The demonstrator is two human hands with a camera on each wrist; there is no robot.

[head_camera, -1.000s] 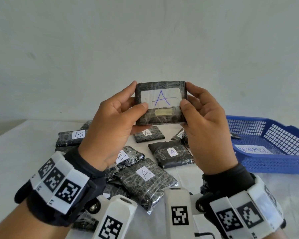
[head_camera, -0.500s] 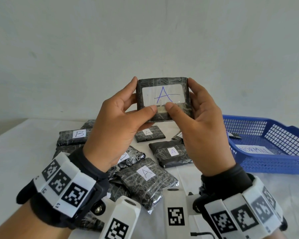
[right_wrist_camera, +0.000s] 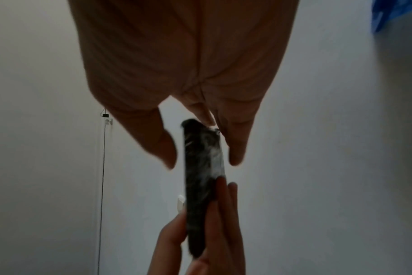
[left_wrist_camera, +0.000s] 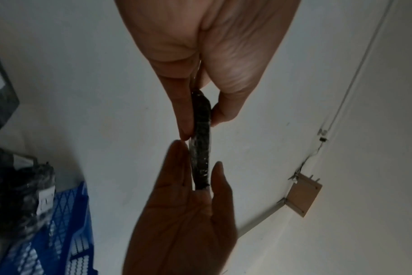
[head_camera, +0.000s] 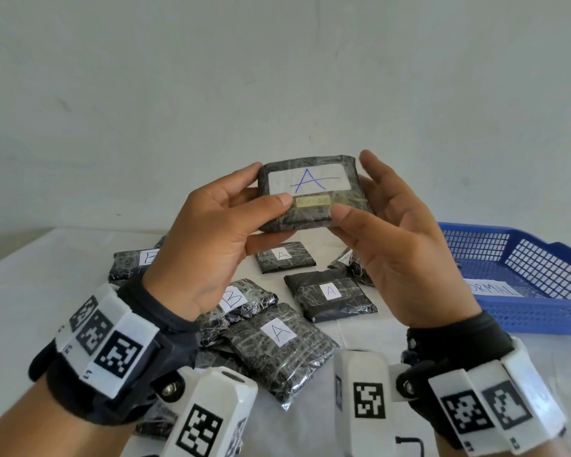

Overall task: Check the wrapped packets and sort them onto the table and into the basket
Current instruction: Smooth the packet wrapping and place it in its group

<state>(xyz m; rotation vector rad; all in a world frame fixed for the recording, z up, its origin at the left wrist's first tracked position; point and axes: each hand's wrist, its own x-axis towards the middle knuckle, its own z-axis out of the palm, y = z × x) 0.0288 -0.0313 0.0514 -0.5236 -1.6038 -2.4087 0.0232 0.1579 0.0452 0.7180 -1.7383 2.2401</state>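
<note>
I hold a black plastic-wrapped packet [head_camera: 310, 209] up at chest height; it carries a white label marked "A" and a small tan sticker below it. My left hand [head_camera: 267, 184] pinches its left end, thumb on the front and fingers behind, as the left wrist view shows with the packet [left_wrist_camera: 200, 130] edge-on. My right hand [head_camera: 353, 184] flanks the right end with straight fingers. In the right wrist view the right thumb [right_wrist_camera: 167, 156] and forefinger stand just off the packet [right_wrist_camera: 200, 167], and one fingertip touches its end.
Several more wrapped packets lie on the white table [head_camera: 47, 291] below my hands, marked "A" [head_camera: 277, 344] [head_camera: 330, 295] or "B" [head_camera: 241, 296]. A blue mesh basket [head_camera: 524, 318] with a "NORMAL" label stands at the right. A plain wall is behind.
The right thumb slid onto the small sticker beside the left thumb, then drew back to the lower right corner. The right hand's grip has loosened and the packet's top has tipped away from me.
</note>
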